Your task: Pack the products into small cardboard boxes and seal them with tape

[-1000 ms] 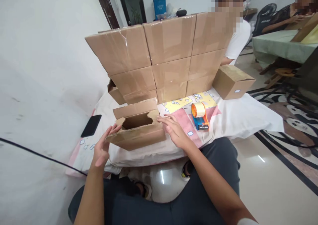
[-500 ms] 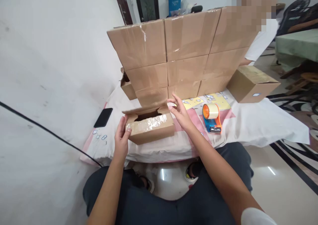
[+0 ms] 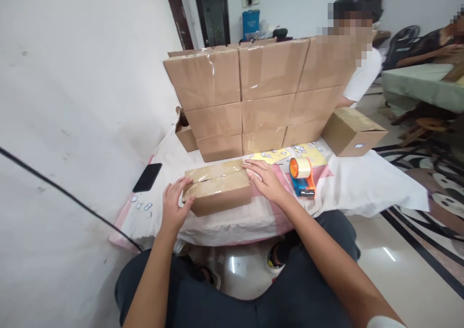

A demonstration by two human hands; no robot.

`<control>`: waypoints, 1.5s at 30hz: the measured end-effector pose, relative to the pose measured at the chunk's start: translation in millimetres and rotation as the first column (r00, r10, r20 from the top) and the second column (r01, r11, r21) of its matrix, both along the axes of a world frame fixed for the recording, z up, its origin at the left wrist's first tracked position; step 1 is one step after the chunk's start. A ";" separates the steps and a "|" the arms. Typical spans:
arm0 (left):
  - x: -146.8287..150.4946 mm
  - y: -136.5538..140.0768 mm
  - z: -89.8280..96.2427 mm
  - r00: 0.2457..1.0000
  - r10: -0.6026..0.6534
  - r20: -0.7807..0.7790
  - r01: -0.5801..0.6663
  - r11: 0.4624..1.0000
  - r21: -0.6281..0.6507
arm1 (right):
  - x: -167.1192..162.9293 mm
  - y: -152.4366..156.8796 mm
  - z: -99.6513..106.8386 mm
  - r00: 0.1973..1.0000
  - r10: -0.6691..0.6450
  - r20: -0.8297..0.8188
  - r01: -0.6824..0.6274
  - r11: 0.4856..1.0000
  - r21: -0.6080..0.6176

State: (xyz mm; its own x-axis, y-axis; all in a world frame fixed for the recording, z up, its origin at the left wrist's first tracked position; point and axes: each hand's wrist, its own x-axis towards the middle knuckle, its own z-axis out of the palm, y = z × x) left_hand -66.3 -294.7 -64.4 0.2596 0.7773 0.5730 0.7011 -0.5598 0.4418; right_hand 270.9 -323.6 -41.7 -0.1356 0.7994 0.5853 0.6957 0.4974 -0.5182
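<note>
A small cardboard box (image 3: 217, 188) lies on the cloth-covered table in front of me, its two top flaps folded down with a thin dark gap at the left of the seam. Shiny clear tape shows on top. My left hand (image 3: 176, 205) grips its left end, fingers on the top corner and thumb at the front edge. At the opposite end, my right hand (image 3: 266, 179) holds the upper right edge with bent fingers. To the right of that hand stands an orange and blue tape dispenser (image 3: 302, 176) with a roll of tape.
A wall of stacked cardboard boxes (image 3: 268, 96) rises behind. Another box (image 3: 353, 132) sits at the right, and an open box (image 3: 186, 132) at the left. A black phone (image 3: 147, 177) lies near the white wall. A person in white (image 3: 364, 77) is behind the stack.
The box's top flaps, open before, are now folded down. My right hand has come down onto the right end of the box. The view has shifted slightly.
</note>
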 end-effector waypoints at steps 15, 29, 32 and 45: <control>79.6 7.7 29.5 0.871 -0.222 -0.438 0.224 0.973 -0.048 | 154.8 -33.7 -68.9 0.657 -0.461 -0.596 0.238 0.877 -0.417; 105.8 -11.6 27.2 0.747 -0.367 -0.555 0.458 0.889 0.027 | 95.5 -41.4 -61.4 0.620 -0.218 -0.754 0.185 0.974 -0.130; 123.3 -19.6 31.6 0.756 -0.381 -0.532 0.495 0.865 0.086 | 89.3 -51.0 -53.2 0.540 -0.200 -0.817 0.158 0.978 -0.135; 266.0 -119.1 20.0 0.874 -0.392 0.287 0.458 0.862 -0.218 | 73.5 -99.3 -34.1 0.328 -0.119 -0.937 0.238 0.970 -0.040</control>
State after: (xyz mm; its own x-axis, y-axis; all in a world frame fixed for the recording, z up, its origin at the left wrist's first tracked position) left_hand 199.7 -413.8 -44.5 0.4903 0.7525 0.4397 0.2844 -0.6150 0.7354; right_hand 344.4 -422.8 -75.8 0.6807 0.6691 0.2982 -0.1270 0.5088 -0.8515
